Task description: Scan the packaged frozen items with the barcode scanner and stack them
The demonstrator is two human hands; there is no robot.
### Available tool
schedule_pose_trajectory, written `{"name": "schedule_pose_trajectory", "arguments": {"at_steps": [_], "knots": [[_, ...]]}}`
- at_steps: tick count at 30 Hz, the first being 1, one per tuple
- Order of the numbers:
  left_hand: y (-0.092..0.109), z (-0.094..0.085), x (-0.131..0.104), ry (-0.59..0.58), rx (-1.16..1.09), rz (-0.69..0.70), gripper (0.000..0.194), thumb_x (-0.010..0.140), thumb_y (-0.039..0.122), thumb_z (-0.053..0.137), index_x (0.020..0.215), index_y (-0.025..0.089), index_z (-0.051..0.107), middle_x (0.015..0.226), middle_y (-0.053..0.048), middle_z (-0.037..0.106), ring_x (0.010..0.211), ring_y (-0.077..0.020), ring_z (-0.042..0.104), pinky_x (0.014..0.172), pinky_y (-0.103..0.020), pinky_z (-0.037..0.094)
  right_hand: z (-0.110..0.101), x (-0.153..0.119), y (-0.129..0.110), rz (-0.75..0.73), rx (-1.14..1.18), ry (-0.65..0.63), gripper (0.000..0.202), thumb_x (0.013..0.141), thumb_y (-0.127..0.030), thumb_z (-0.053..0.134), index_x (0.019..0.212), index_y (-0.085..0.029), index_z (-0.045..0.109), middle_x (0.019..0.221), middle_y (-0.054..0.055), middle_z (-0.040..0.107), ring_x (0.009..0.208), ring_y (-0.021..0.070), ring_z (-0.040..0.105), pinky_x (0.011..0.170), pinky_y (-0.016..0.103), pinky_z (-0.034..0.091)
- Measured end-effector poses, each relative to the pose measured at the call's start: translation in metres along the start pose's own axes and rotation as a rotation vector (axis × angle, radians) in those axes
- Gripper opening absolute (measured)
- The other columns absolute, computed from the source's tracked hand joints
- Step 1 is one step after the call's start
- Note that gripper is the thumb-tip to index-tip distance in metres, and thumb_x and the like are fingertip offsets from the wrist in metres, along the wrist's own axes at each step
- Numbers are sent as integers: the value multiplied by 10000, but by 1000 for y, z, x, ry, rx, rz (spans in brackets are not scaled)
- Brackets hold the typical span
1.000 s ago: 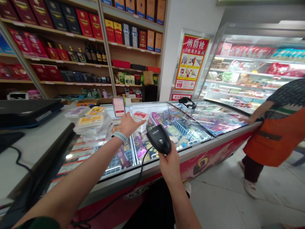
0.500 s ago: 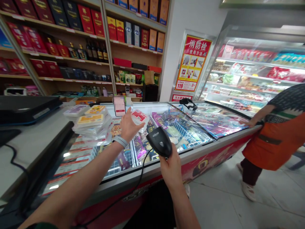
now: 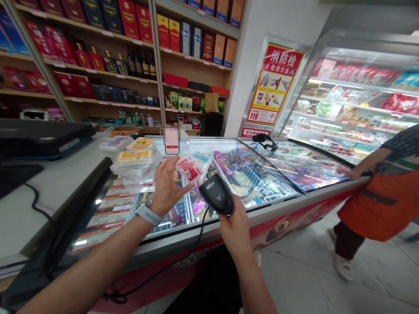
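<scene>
My right hand [image 3: 236,222] is wrapped round the handle of a black scanner [image 3: 216,195], whose cable hangs down to the left. My left hand [image 3: 168,185], with a grey band on its wrist, has its thumb and fingers apart and nothing between them. Just beyond its fingertips lies a clear pack with a red label [image 3: 190,168] on the freezer's glass top. A pack with a blue label [image 3: 202,159] lies beside it. Left of my left hand, several clear packs with yellow labels [image 3: 135,156] are stacked. Behind stands a phone [image 3: 172,140].
A chest freezer [image 3: 278,208] with frozen goods stretches to the right. A person in an orange apron [image 3: 386,198] rests a hand on its right end. Black headgear [image 3: 264,141] lies on top. A grey counter [image 3: 39,196] stands at left, shelves of boxes behind.
My left hand has moved left and down, away from the red-labelled pack, which now lies free of it. The view has shifted slightly, and the blue-labelled pack now shows more clearly.
</scene>
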State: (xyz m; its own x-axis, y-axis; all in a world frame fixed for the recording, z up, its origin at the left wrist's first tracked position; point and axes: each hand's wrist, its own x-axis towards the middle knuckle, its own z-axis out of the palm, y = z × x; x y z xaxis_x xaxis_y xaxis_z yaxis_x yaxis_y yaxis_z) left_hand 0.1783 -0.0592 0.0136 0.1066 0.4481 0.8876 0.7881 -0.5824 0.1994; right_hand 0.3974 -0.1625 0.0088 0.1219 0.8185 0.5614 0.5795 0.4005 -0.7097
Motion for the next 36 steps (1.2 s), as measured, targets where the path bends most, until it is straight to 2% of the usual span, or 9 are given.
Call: {"name": "schedule_pose_trajectory", "arguments": {"at_steps": [8,15,36], "knots": [[-15,1,-5,37,13,0,984,734,458,824,1520,222,282,1396,-177,544,1312,-362,490,1111,-534,383,7,2,-7,-47,-73,-65,362,837,-105,498,1184,-192,550,1163,118,621,1126,289,540,991,469,421],[-12,-1,-4,46,1,20,957,736,470,821,1505,224,308,1393,-177,549,1311,-364,493,1110,-536,387,12,3,-14,-65,-127,-146,374,808,-58,487,1152,-189,558,1106,99,617,1062,280,533,972,463,412],[-8,2,-6,55,17,45,943,757,478,801,1520,226,307,1393,-176,550,1309,-369,493,1093,-537,402,8,1,-14,-64,-140,-122,342,816,-53,474,1130,-164,554,1078,115,615,1041,289,530,963,484,421]]}}
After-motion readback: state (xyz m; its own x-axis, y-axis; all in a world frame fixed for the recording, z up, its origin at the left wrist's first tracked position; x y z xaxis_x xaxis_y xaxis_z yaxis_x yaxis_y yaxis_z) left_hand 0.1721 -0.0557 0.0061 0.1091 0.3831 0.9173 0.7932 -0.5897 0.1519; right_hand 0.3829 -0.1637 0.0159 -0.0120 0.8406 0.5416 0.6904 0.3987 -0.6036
